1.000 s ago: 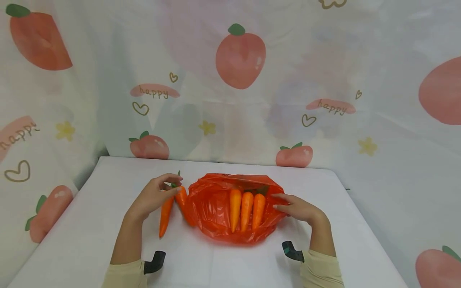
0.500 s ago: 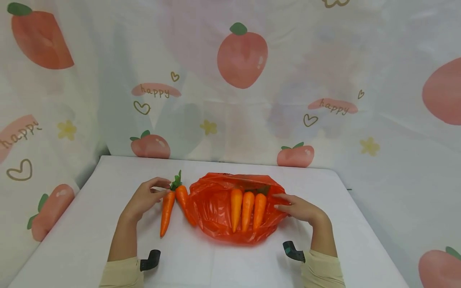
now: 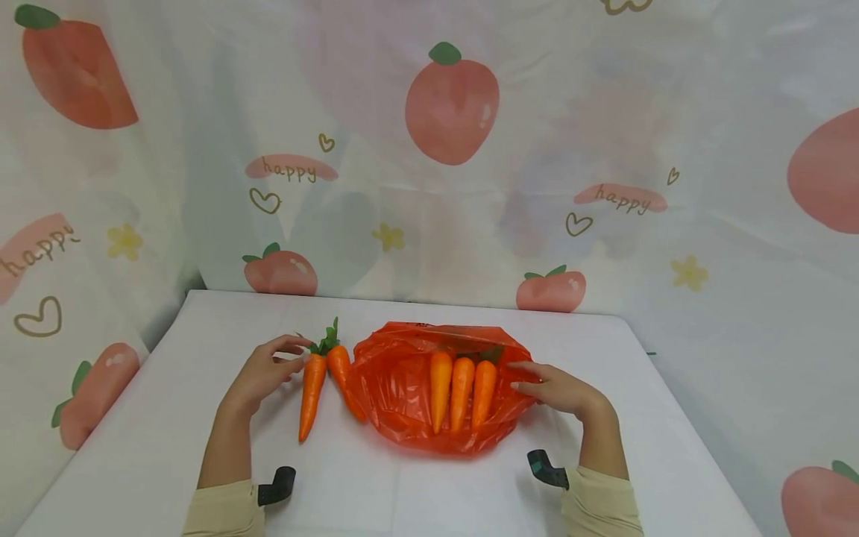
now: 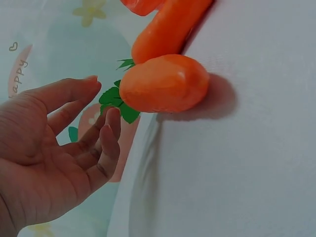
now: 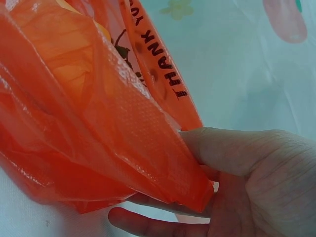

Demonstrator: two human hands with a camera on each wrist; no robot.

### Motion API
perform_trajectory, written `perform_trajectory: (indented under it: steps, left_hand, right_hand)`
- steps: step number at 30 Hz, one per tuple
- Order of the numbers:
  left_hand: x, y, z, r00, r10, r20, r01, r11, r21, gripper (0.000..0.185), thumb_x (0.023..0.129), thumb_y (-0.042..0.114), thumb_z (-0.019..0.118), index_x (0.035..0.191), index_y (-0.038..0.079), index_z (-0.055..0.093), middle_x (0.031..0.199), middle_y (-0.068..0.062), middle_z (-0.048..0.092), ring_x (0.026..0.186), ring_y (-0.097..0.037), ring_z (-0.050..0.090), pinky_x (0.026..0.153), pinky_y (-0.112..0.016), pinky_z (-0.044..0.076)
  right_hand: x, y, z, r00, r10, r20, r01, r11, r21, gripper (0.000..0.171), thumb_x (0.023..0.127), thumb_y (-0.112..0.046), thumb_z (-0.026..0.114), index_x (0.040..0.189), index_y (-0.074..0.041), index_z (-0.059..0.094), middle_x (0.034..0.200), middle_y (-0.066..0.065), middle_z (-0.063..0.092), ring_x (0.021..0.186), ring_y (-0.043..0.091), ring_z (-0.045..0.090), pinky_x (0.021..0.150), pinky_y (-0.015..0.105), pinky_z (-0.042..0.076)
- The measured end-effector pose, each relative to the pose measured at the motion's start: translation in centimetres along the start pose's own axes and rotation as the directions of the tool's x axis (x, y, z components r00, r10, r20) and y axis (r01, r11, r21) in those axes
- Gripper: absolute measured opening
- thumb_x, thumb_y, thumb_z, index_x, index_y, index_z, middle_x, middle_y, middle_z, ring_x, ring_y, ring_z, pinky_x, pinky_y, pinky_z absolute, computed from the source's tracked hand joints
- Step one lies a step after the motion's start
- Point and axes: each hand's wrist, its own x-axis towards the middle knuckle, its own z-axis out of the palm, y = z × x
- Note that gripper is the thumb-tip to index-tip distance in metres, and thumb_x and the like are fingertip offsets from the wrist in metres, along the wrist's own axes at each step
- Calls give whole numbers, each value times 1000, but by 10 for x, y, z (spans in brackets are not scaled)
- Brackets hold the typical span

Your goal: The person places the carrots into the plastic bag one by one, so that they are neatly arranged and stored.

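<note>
In the head view my left hand point(image 3: 264, 371) is at the left, its fingers loosely curved beside a carrot point(image 3: 312, 395) with a green top. In the left wrist view a gap shows between the fingertips and that carrot point(image 4: 165, 84); the hand holds nothing. A second carrot point(image 3: 345, 382) leans against a red plastic bag point(image 3: 399, 395). Inside the bag's open mouth lie three carrots, the middle carrot point(image 3: 461, 391) among them. My right hand point(image 3: 560, 389) pinches the bag's right edge between thumb and fingers, as the right wrist view shows the bag point(image 5: 123, 148) there.
A white-covered table point(image 3: 389, 500) carries everything. A fruit-printed curtain point(image 3: 376, 112) stands behind it and at both sides. Black wrist mounts point(image 3: 277, 486) stick out near both sleeves. Dark lettering point(image 5: 165, 64) is printed on the bag.
My left hand has drawn back to the left from the carrot tops, uncovering their green leaves. The right hand, bag and carrots look unmoved.
</note>
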Motion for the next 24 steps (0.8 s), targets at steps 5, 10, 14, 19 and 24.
perform_trajectory:
  steps: [5, 10, 14, 19, 24]
  left_hand:
    - [0, -4, 2, 1000, -13, 12, 13, 1000, 4, 36, 101, 15, 62, 136, 7, 63, 137, -24, 56, 106, -35, 61, 80, -38, 55]
    - [1, -6, 5, 998, -38, 58, 38, 999, 3, 39, 100, 18, 65, 138, 7, 62, 137, -24, 54, 103, -33, 63, 80, -37, 55]
    - [1, -7, 8, 994, -55, 94, 56, 998, -4, 42, 99, 19, 69, 139, 8, 61, 141, -25, 52, 106, -33, 62, 82, -39, 56]
    - [0, -6, 9, 989, -68, 128, 69, 998, -7, 52, 94, 18, 74, 143, 9, 59, 145, -26, 49, 112, -36, 58, 82, -41, 57]
    - [0, -3, 10, 987, -62, 150, 61, 998, 8, 60, 90, 17, 80, 145, 10, 57, 141, -23, 51, 107, -31, 59, 80, -40, 56]
  right_hand:
    - [0, 0, 0, 1000, -6, 0, 6, 1000, 2, 57, 100, -41, 65, 151, -15, 55, 150, 22, 47, 134, 46, 43, 101, 70, 41]
    - [0, 0, 1, 1000, -4, -3, 4, 1000, 7, 56, 101, -38, 65, 151, -15, 55, 149, 22, 48, 131, 45, 46, 101, 69, 43]
    - [-1, 0, 1, 1000, 2, -3, -2, 1000, 10, 55, 101, -38, 64, 151, -15, 54, 149, 22, 48, 132, 44, 45, 101, 69, 42]
    - [-1, 0, 1, 1000, 2, -3, -2, 1000, 10, 57, 101, -39, 65, 151, -14, 55, 150, 22, 48, 133, 45, 44, 101, 69, 42]
    - [0, 0, 0, 1000, 7, -2, -7, 1000, 15, 58, 100, -40, 66, 150, -14, 55, 151, 23, 47, 136, 47, 41, 102, 71, 40]
